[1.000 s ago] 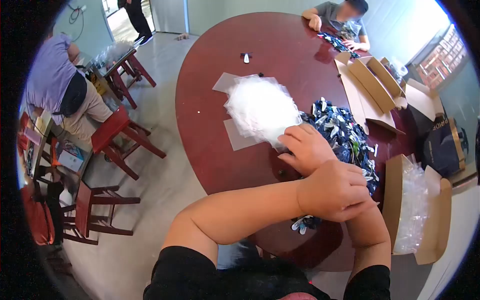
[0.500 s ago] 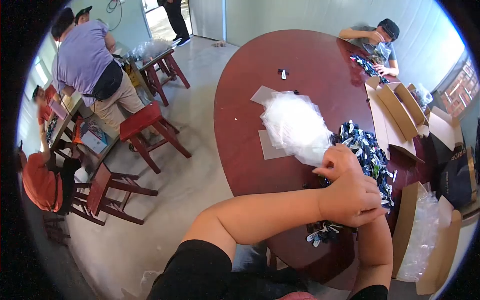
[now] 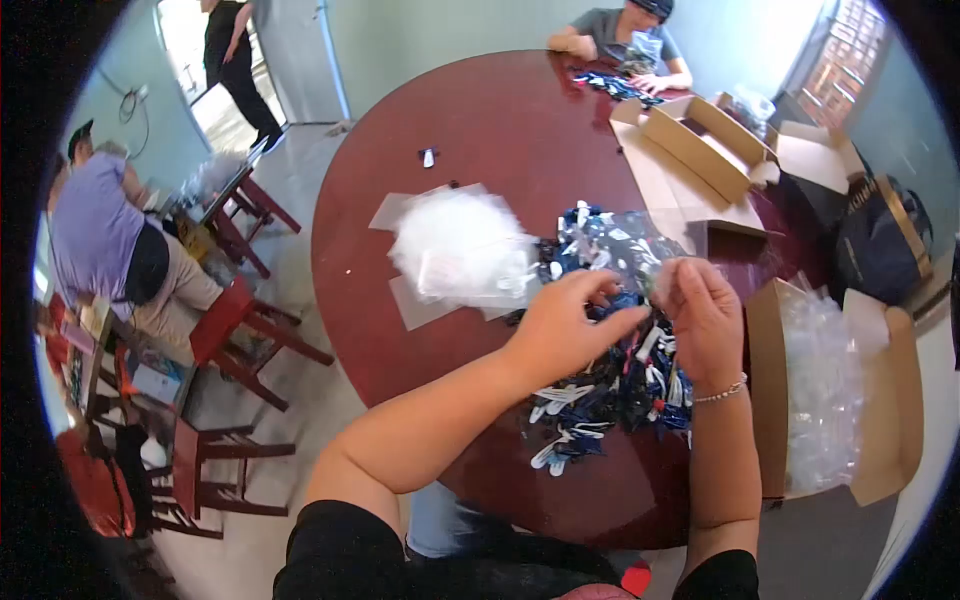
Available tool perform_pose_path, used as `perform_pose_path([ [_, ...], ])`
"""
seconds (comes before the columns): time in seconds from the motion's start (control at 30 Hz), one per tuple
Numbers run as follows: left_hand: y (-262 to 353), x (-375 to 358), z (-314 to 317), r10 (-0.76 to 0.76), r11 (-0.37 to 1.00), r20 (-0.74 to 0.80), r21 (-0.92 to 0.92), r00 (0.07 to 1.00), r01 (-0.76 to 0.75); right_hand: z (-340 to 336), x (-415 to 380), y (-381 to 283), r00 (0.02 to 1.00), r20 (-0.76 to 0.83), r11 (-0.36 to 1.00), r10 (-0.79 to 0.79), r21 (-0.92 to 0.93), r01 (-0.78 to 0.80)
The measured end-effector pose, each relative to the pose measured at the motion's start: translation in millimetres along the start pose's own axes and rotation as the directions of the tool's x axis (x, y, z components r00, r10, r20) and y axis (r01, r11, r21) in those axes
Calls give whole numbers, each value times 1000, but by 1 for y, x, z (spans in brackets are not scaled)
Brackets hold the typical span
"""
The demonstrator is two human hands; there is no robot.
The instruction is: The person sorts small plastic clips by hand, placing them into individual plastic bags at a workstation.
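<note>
My right hand (image 3: 703,325) has its thumb and fingertips pinched on the edge of a clear plastic bag (image 3: 640,240), which extends up and left above the clips. Close beside it, my left hand (image 3: 565,325) has thumb and fingers parted, with nothing seen between them. Beneath both hands spreads a heap of small dark and white hair clips (image 3: 570,398), partly hidden by them. To the left, a loose stack of clear flat bags (image 3: 455,240) lies on the dark red table (image 3: 400,345).
At right stands an open cardboard box (image 3: 768,390) full of clear bags. Another open carton (image 3: 700,150) lies farther back, near a dark paper bag (image 3: 880,240). A person (image 3: 620,45) sits across the table with more clips. Red stools (image 3: 240,320) and other people are at left.
My view has turned right. My hands, crossed before, have come apart over the clip heap; the right one has left the bag stack and now holds a clear bag.
</note>
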State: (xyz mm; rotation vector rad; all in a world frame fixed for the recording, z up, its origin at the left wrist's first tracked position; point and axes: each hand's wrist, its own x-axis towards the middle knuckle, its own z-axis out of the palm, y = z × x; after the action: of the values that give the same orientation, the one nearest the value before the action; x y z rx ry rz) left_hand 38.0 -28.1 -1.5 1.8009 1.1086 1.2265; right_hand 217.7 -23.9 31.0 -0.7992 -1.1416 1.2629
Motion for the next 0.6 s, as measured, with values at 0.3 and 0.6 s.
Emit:
perform_pose_path([
  [0.3,-17,5,-5,-295,775,4,-584,956,241,3,-7,16,986,13,986,163,-43,-163],
  [0.6,-12,12,-20,-270,815,81,-512,960,272,-1,-6,0,968,-27,775,-250,-604,183],
])
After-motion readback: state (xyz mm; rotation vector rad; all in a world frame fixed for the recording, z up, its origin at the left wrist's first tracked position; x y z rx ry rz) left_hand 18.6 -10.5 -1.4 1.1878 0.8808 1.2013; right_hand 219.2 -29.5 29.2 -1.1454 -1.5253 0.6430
